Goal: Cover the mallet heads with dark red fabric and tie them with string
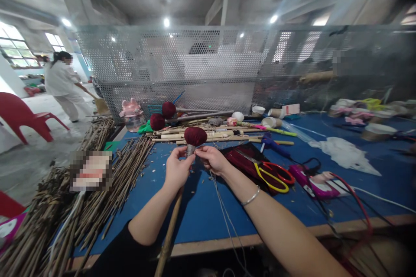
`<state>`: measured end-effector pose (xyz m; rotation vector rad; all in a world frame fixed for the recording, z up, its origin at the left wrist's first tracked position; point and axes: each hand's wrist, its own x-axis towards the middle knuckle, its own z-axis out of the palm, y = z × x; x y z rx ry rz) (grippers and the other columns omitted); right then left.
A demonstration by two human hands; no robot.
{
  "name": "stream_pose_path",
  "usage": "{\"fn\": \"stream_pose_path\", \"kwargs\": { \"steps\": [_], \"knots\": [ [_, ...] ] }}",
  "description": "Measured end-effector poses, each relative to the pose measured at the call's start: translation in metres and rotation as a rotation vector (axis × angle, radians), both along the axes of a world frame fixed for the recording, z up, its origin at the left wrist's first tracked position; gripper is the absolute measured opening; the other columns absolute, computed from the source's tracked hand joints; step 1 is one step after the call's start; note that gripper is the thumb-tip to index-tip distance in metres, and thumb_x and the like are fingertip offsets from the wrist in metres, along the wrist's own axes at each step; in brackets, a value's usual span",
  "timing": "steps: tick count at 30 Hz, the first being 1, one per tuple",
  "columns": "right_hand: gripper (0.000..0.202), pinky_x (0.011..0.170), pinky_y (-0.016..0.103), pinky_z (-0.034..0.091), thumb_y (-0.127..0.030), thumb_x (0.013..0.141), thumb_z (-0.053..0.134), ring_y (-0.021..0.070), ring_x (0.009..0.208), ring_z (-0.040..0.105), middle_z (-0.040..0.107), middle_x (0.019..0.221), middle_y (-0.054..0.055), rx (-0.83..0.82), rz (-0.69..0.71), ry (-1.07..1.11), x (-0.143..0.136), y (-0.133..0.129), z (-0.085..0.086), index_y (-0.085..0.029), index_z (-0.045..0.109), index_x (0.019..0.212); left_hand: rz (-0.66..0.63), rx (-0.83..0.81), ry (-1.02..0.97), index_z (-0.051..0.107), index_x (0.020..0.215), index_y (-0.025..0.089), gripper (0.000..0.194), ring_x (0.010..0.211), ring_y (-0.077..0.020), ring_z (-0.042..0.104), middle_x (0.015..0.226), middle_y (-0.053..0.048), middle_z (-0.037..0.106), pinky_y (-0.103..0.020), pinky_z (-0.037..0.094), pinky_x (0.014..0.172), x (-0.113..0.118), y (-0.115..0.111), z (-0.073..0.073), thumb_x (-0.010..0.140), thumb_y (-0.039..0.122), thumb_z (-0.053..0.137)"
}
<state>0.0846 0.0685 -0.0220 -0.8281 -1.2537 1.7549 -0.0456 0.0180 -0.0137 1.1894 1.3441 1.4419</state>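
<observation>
A bamboo stick (170, 229) topped with a dark red, cloth-covered ball (195, 136) stands tilted in front of me. Grey string (190, 150) is wound around the neck just under the ball. My left hand (178, 165) is closed around the stick at that neck. Beside it, my right hand (211, 159) pinches the string close to the winding, and loose strands (224, 207) hang from there over the table edge. Right of my hands, yellow-and-red-handled scissors (274, 177) lie on dark red cloth (237, 162).
Bundled thin twigs (120, 181) cover the left side of the blue table (201, 225). Two more dark red balls (163, 116), bamboo sticks and cups lie at the back before a perforated metal screen (162, 60). At right are a blue glue gun (274, 145), power strip (320, 181) and cables. A person (63, 80) sweeps at far left.
</observation>
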Motion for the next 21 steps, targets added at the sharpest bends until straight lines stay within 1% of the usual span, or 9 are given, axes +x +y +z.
{"fn": "stream_pose_path", "kwargs": {
  "steps": [5, 9, 13, 16, 18, 21],
  "knots": [
    [0.033, 0.032, 0.017, 0.005, -0.038, 0.059, 0.072, 0.0011, 0.032, 0.014, 0.028, 0.038, -0.013, 0.004, -0.034, -0.002, -0.001, 0.0, 0.002, -0.014, 0.054, 0.073, 0.007, -0.046, -0.03, 0.052, 0.099, 0.013, 0.036, 0.037, -0.0034, 0.046, 0.076, 0.0, 0.057, -0.016, 0.033, 0.029, 0.0, 0.0, 0.001, 0.067, 0.024, 0.066],
    [0.032, 0.032, 0.017, 0.005, -0.038, 0.061, 0.071, 0.001, 0.033, 0.013, 0.026, 0.04, -0.013, -0.007, -0.002, 0.003, 0.001, -0.001, 0.001, -0.015, 0.053, 0.074, 0.0, -0.038, -0.057, 0.051, 0.096, 0.014, 0.036, 0.037, -0.0035, 0.045, 0.073, 0.001, 0.056, -0.016, 0.032, 0.029, 0.0, 0.001, 0.0, 0.066, 0.024, 0.067],
    [0.033, 0.031, 0.017, 0.007, -0.041, 0.065, 0.069, 0.0015, 0.034, 0.013, 0.026, 0.041, -0.013, 0.024, 0.054, -0.009, 0.002, 0.002, -0.004, -0.016, 0.05, 0.073, -0.107, -0.055, -0.237, 0.05, 0.095, 0.013, 0.039, 0.036, -0.0044, 0.045, 0.065, 0.004, 0.054, -0.017, 0.033, 0.03, 0.0, 0.003, -0.002, 0.063, 0.026, 0.068],
    [0.035, 0.03, 0.016, 0.007, -0.04, 0.066, 0.069, 0.0019, 0.034, 0.011, 0.026, 0.041, -0.013, 0.039, 0.101, 0.022, 0.005, 0.004, -0.006, -0.016, 0.052, 0.085, -0.164, -0.065, -0.346, 0.05, 0.092, 0.013, 0.043, 0.037, -0.005, 0.046, 0.059, 0.005, 0.052, -0.016, 0.032, 0.03, 0.001, 0.003, -0.002, 0.06, 0.029, 0.072],
    [0.037, 0.031, 0.016, 0.006, -0.038, 0.066, 0.071, 0.0014, 0.034, 0.01, 0.026, 0.042, -0.013, -0.006, 0.155, 0.051, 0.008, 0.005, -0.007, -0.016, 0.053, 0.089, -0.213, -0.11, -0.389, 0.051, 0.089, 0.012, 0.042, 0.037, -0.0048, 0.046, 0.059, 0.004, 0.054, -0.016, 0.033, 0.031, 0.002, 0.003, 0.0, 0.058, 0.031, 0.073],
    [0.04, 0.032, 0.015, 0.004, -0.039, 0.062, 0.073, -0.0003, 0.035, 0.011, 0.037, 0.045, -0.01, -0.111, 0.232, 0.092, 0.013, 0.006, -0.009, -0.013, 0.054, 0.084, -0.321, -0.221, -0.416, 0.053, 0.084, 0.011, 0.034, 0.04, -0.0045, 0.049, 0.069, -0.002, 0.061, -0.016, 0.037, 0.035, 0.003, 0.001, 0.003, 0.063, 0.033, 0.069]
  ]
}}
